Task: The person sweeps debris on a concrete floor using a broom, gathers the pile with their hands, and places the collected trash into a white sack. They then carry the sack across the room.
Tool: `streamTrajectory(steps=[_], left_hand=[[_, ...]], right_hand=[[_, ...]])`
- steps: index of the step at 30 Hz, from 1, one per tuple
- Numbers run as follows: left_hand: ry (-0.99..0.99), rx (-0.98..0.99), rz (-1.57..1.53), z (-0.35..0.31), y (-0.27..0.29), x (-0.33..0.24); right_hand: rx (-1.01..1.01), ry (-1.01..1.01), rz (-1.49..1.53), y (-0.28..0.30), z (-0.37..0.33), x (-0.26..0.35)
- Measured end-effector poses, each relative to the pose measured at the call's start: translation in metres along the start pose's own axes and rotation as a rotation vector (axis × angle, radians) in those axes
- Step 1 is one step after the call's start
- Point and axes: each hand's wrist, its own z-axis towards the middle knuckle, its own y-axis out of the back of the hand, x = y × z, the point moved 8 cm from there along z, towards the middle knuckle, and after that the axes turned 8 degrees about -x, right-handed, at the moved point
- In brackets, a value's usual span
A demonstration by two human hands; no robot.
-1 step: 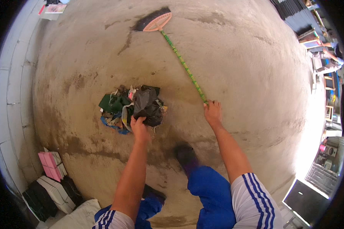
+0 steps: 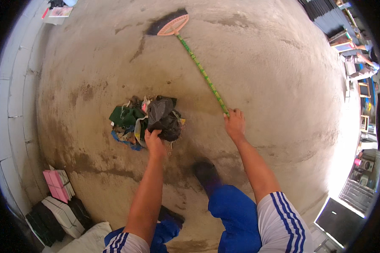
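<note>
My left hand (image 2: 155,143) is closed on the near edge of a crumpled black plastic bag (image 2: 162,114). The bag lies over the right part of a heap of rubbish (image 2: 126,114), where dark green cloth, blue scraps and a pale strip show. What lies beneath the bag is hidden. In my right hand (image 2: 235,123) is the end of a broom's green patterned handle (image 2: 202,71), fingers wrapped round it. The handle slants away to the far left, and the broom head (image 2: 173,24), pinkish orange with dark bristles, rests on the floor.
A pale block wall (image 2: 12,97) runs along the left. Tied pink and white bundles (image 2: 58,185) and black ones stand at the near left beside a whitish sack (image 2: 90,240). At the far right a person (image 2: 364,67) is among frames. My dark-shod foot (image 2: 207,173) is near the heap.
</note>
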Motion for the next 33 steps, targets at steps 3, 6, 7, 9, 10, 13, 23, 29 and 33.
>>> streamTrajectory(steps=[3, 6, 7, 9, 10, 13, 23, 29, 33], left_hand=[[0.035, 0.108, -0.133, 0.004, -0.046, -0.011], [0.057, 0.129, -0.215, 0.021, -0.024, -0.052], [0.057, 0.148, -0.207, 0.021, -0.028, -0.065], [0.089, 0.194, -0.174, 0.027, -0.03, -0.082], [0.114, 0.21, -0.15, 0.035, -0.023, -0.088], [0.106, 0.179, -0.043, 0.054, 0.013, -0.123], [0.026, 0.048, -0.079, 0.085, 0.197, -0.204], [-0.012, -0.047, -0.214, 0.043, 0.256, -0.232], [0.004, -0.091, -0.23, 0.038, 0.284, -0.249]], right_hand=[[0.193, 0.098, 0.503, -0.033, 0.022, 0.023], [0.592, 0.029, 1.054, -0.019, 0.043, 0.156], [0.741, -0.091, 1.254, -0.018, 0.043, 0.187], [0.679, -0.041, 1.39, -0.016, 0.047, 0.236], [0.657, -0.004, 1.458, -0.018, 0.047, 0.261], [0.729, 0.076, 1.176, -0.025, 0.053, 0.306], [0.432, 0.363, 0.643, -0.076, 0.079, 0.325], [0.476, 0.606, -0.097, -0.061, 0.072, 0.324], [0.368, 0.747, -0.301, -0.051, 0.074, 0.321]])
